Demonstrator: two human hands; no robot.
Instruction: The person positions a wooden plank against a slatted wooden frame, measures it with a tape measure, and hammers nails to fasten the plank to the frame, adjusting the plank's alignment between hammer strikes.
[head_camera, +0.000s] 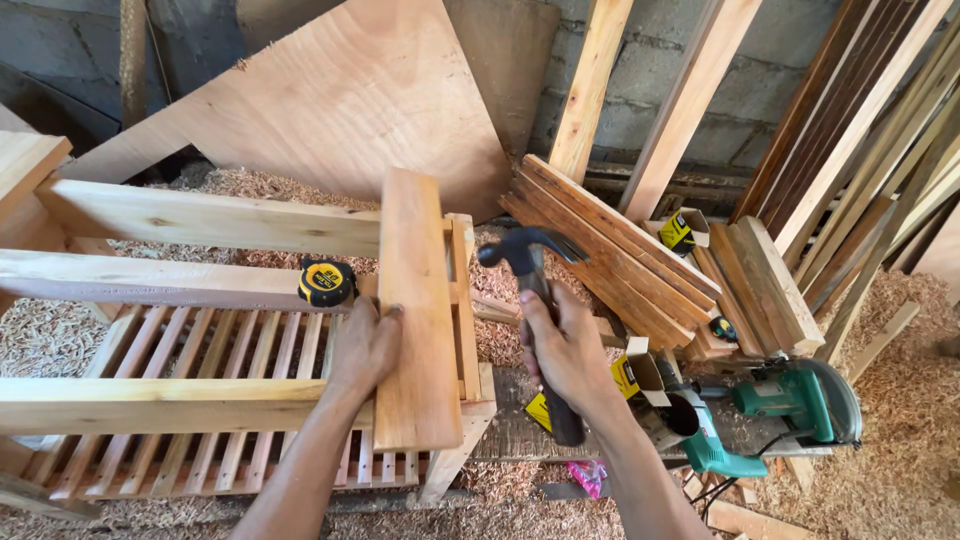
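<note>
One hammer (535, 290) is gripped by the right hand (565, 350), head up, handle running near-to-far | one board (420, 310) lies lengthwise on the slatted frame (200, 400), pressed flat by the open left hand (365, 345) | one tape measure (326, 283) | one circular saw (810, 400)

2 open yellow cartons (684, 231) (640, 375) beside stacked boards (620, 260).
</note>
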